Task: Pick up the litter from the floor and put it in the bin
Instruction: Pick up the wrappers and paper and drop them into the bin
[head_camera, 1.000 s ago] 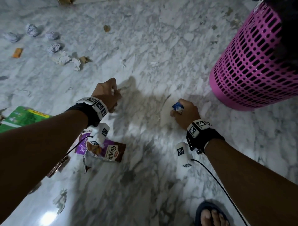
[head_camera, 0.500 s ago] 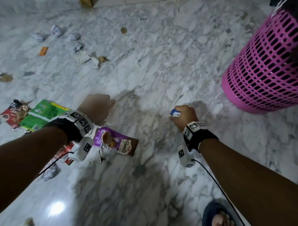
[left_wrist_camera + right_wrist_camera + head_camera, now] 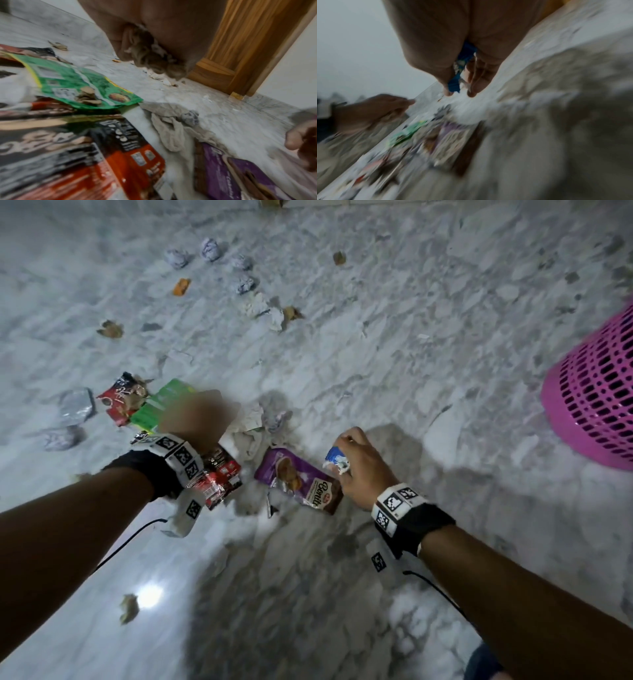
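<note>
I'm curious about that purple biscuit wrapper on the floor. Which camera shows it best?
The head view: the purple wrapper lies whole and sharp on the marble floor, between the two hands. The left wrist view catches only its near part at the bottom right; the right wrist view shows it whole but badly blurred.

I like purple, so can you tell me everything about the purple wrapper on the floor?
The purple wrapper is a shiny, crinkled snack packet, probably foil or plastic. It is purple at one end and brown at the other, with a picture of a brown biscuit and white lettering. It looks torn open, with a silvery flap sticking out at its lower edge. It lies flat on the marble floor, slanted, between the two arms. The right hand hangs just beside its brown end; whether they touch is unclear.
</note>
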